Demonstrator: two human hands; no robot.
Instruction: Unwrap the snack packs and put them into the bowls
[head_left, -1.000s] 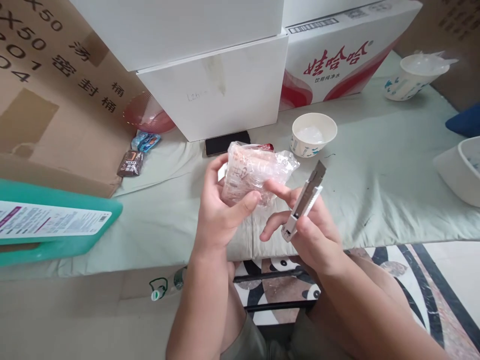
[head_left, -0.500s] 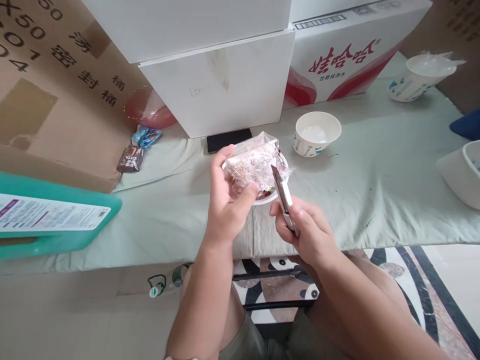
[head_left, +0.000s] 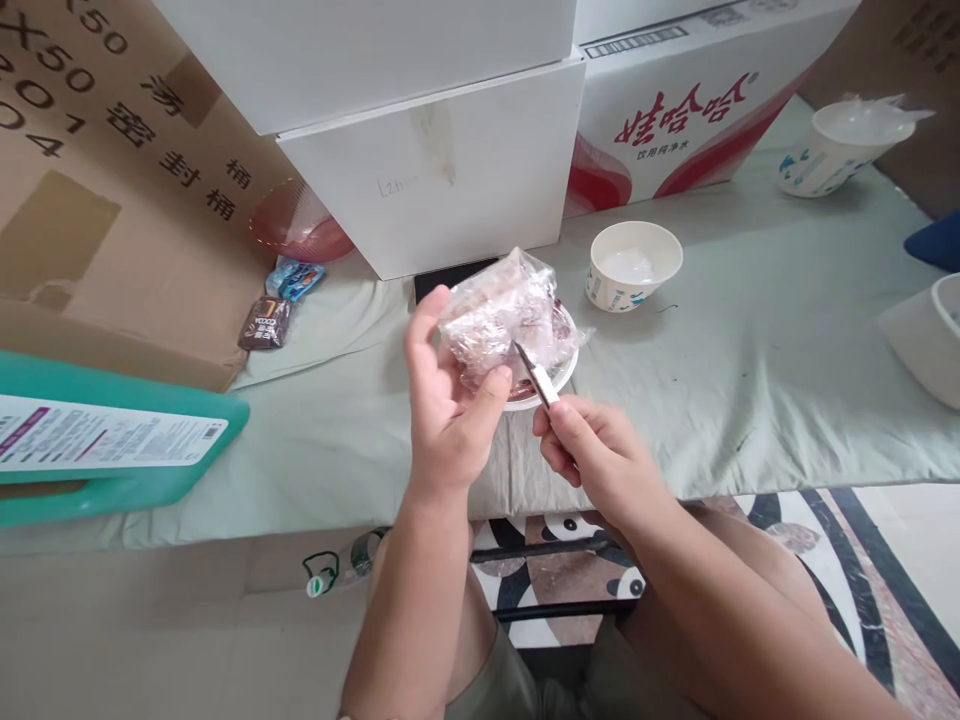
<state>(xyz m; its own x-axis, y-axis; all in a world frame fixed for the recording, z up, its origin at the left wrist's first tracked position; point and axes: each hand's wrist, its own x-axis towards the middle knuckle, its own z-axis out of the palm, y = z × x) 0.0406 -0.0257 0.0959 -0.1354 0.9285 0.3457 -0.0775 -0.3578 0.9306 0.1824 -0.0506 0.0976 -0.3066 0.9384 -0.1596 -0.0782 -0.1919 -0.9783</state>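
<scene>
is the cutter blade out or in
Out: dark metal blade projects from the front of the slim white utility knife in the right hand.

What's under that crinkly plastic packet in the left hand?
Under the packet, in this view, part of a white bowl shows, with something dark red inside. The packet and the left hand cover the rest, so I can't see what else is there.

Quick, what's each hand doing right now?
Left hand: closed around the clear plastic package, thumb on its near side.
Right hand: closed on the utility knife, blade pointing at the package.
</scene>
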